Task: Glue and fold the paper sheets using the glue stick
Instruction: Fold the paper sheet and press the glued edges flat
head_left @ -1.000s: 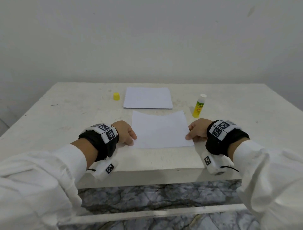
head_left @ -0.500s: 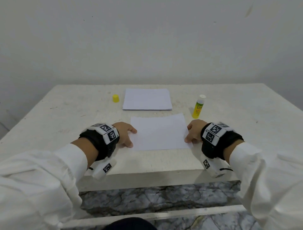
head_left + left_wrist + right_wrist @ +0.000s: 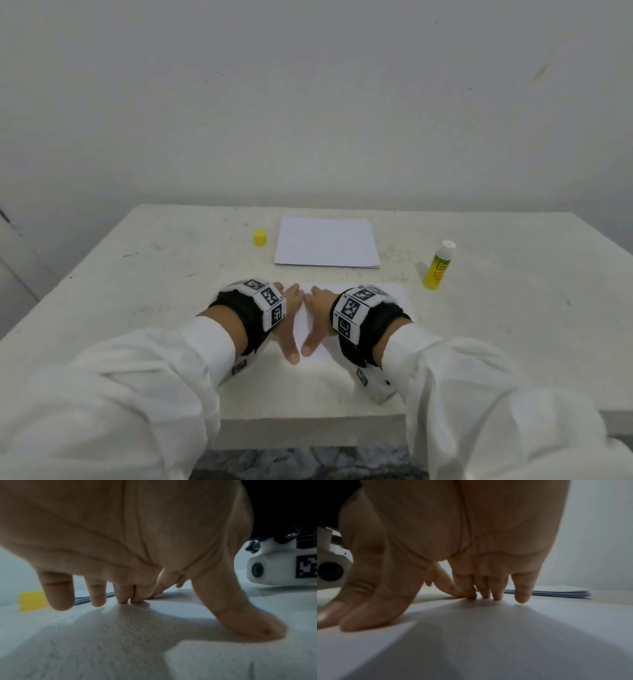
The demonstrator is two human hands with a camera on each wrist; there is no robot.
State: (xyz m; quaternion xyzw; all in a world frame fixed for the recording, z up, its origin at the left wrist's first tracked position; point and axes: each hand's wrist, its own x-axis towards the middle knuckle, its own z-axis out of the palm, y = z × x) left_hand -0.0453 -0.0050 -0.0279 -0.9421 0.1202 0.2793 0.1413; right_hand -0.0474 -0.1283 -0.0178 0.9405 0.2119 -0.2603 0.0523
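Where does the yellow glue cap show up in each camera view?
Head: yellow cap far on the table, left of the paper stack.
Left wrist: at the left edge, behind the little finger.
Right wrist: not in view.
Shared landmark: the paper stack, seen in head and right wrist views.

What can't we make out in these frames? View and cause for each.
- Head view: most of the near sheet is covered by the left hand, right hand and wrist rigs.
- Glue stick label: too small to read.
- Left wrist view: yellow cap partly behind a finger.
- Paper stack: sheet count unresolvable.
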